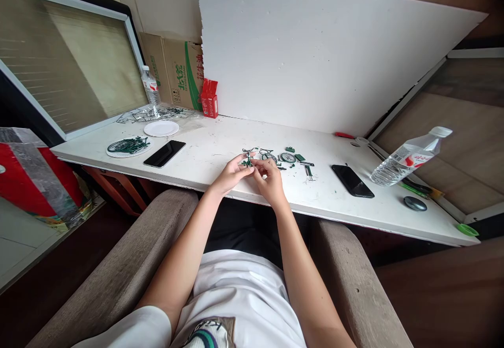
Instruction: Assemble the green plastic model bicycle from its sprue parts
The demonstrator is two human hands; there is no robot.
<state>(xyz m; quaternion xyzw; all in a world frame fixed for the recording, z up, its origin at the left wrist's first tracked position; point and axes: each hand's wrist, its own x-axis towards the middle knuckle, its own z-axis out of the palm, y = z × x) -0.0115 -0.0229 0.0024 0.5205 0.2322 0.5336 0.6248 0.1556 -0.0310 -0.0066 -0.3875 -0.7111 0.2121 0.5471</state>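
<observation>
Near the table's front edge, my left hand [232, 174] pinches a small dark green model part [247, 162] between thumb and fingers. My right hand [270, 179] meets it from the other side, its fingertips closed on the same part. Just beyond my hands lie loose model pieces: a spoked wheel [288, 157], another wheel [269, 157] partly behind my right fingers, a green box-shaped piece [300, 157] and several thin dark parts. The fingers cover much of the held part, so its exact kind does not show.
On the left are a plate of green parts [128, 147], a white plate [161, 128], a phone [164, 154] and thin part frames. To the right are a black phone [352, 181], a water bottle [409, 156] and a dark oval object [415, 203]. A white board [315, 49] stands behind.
</observation>
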